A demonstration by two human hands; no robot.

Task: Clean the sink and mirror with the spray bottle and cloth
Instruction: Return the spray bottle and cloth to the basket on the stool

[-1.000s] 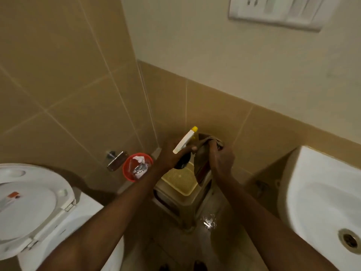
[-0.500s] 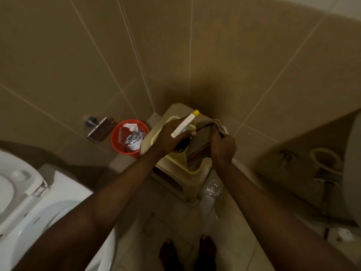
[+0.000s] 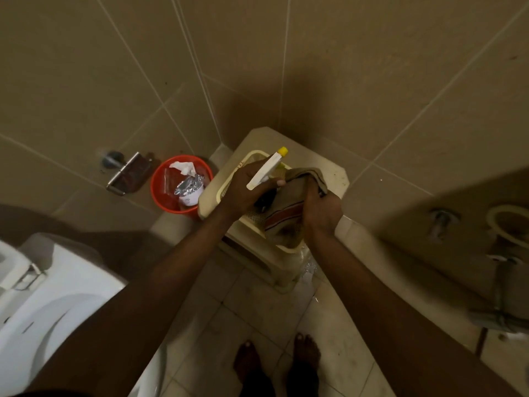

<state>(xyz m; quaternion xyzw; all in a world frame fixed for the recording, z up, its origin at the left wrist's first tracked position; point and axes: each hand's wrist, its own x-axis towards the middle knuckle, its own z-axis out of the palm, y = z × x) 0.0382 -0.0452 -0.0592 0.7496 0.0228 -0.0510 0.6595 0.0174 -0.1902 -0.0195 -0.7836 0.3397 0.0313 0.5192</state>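
Observation:
My left hand [image 3: 246,190] grips a spray bottle [image 3: 267,167] with a white head and a yellow nozzle tip; its dark body is mostly hidden by the fingers. My right hand [image 3: 322,212] holds a brown cloth [image 3: 289,210] with a red stripe, bunched up right beside the bottle. Both hands hover over a cream plastic basket [image 3: 243,164] that rests on a beige stool [image 3: 332,173] in the corner. The sink bowl and the mirror are out of view.
A red bin [image 3: 160,193] full of wrappers stands left of the stool. A toilet-roll holder [image 3: 126,173] is fixed to the tiled wall. The white toilet [image 3: 43,296] fills the lower left. Sink pipework [image 3: 503,270] is at the right. My bare feet [image 3: 274,359] stand on wet floor tiles.
The view has tipped down from the wall and sink to the floor. Both hands keep their hold on the bottle and cloth and have sunk toward the basket.

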